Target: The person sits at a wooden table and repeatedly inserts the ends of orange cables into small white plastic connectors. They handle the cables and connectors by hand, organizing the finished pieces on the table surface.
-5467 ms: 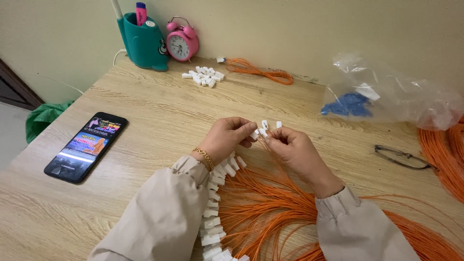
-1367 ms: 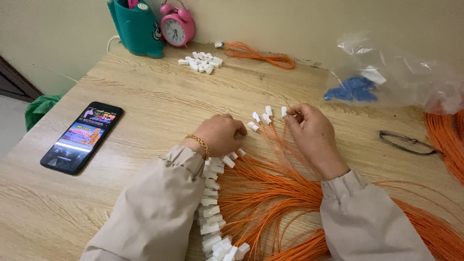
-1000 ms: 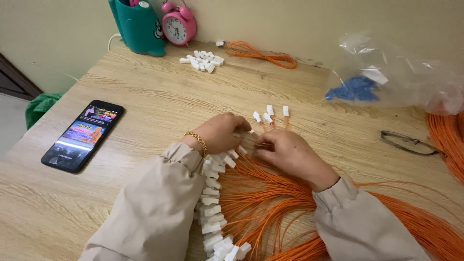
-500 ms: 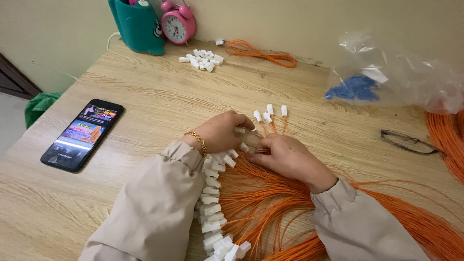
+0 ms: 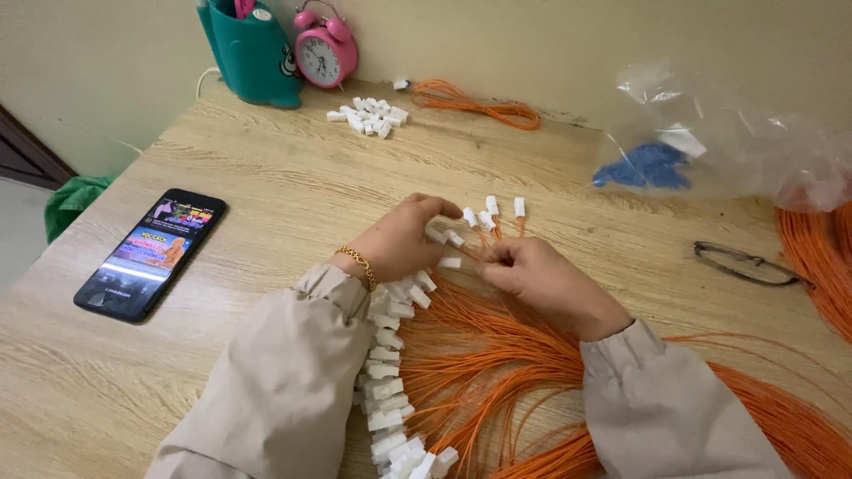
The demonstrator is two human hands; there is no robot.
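Observation:
A fan of thin orange cables (image 5: 497, 364) lies on the wooden table (image 5: 284, 177), each ending in a small white connector. My left hand (image 5: 404, 238) rests curled over the row of white connectors (image 5: 390, 355), fingers on the topmost ones. My right hand (image 5: 532, 270) pinches a few orange strands just below three loose white connectors (image 5: 491, 213) that stick up beyond both hands. The two hands nearly touch at the fingertips.
A black phone (image 5: 151, 253) with a lit screen lies at the left. At the back stand a teal holder (image 5: 253, 53), a pink alarm clock (image 5: 327, 53), a pile of white caps (image 5: 368, 115) and an orange cable coil (image 5: 475, 99). A plastic bag (image 5: 710, 142) with blue parts and eyeglasses (image 5: 750, 264) sit right.
My right hand has come down and left from the raised connectors to meet my left hand over the strands. The left hand has stayed on the connector row.

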